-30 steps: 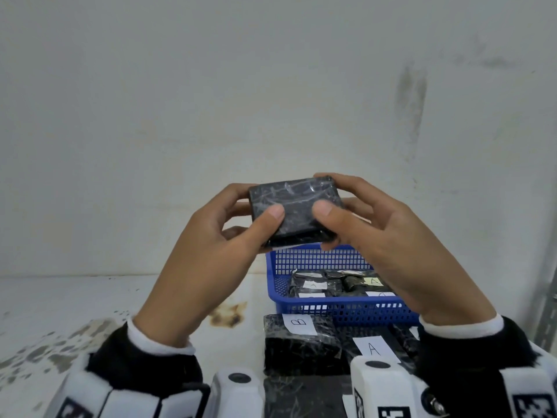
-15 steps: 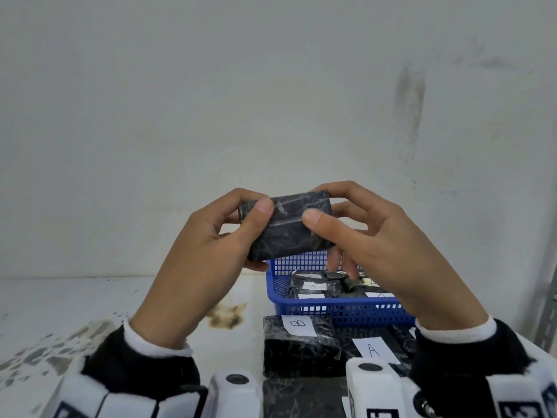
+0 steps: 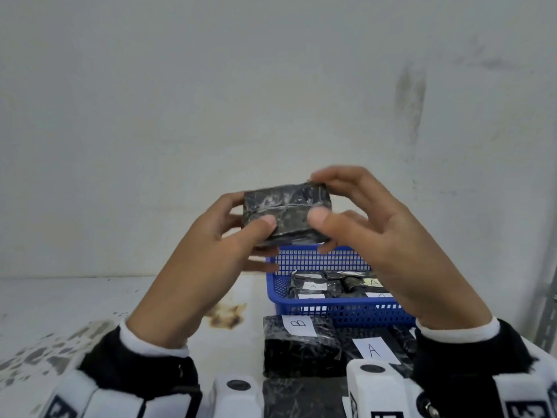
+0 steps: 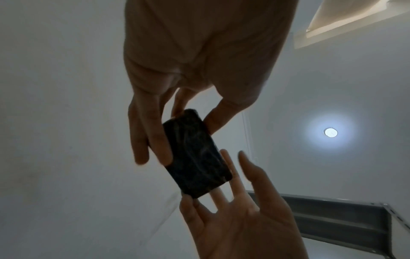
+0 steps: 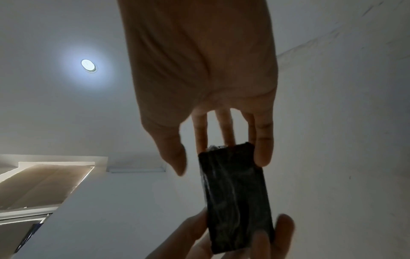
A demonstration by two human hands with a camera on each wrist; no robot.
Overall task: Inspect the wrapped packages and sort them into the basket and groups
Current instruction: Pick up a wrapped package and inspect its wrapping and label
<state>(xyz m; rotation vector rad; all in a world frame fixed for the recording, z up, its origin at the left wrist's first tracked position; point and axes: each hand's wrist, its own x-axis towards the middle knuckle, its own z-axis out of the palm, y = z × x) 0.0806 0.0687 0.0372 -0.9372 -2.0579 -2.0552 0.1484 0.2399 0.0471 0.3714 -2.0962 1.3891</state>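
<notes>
1. Since a second ago the black wrapped package (image 3: pixel 286 215) has been turned in the hands: then its broad top face was tilted toward the head camera, now a long side face shows as well; it is held at about the same height as before.
2. The left hand (image 3: pixel 211 251) grips the package's left end, thumb on the near face and the other fingers (image 4: pixel 153 140) curled round the far side; the left wrist view shows it pinched between thumb and fingers.
3. The right hand (image 3: pixel 388 236) holds the right end more loosely; the thumb presses the near face, the index fingertip sits on the top right corner, and the remaining fingers (image 5: pixel 262 150) are spread and nearly straight.
4. The package is in the air above the near left part of the blue basket (image 3: pixel 316 315), apart from it; the basket stands on the white desk (image 3: pixel 90 303) and holds several dark wrapped packages with white labels, one reading A.
5. In front of the basket, on the desk, lies a wrapped package labelled B (image 3: pixel 298 348); just to its right lies another labelled A (image 3: pixel 373 349).
6. A brown stain (image 3: pixel 227 315) marks the desk left of the basket.
</notes>
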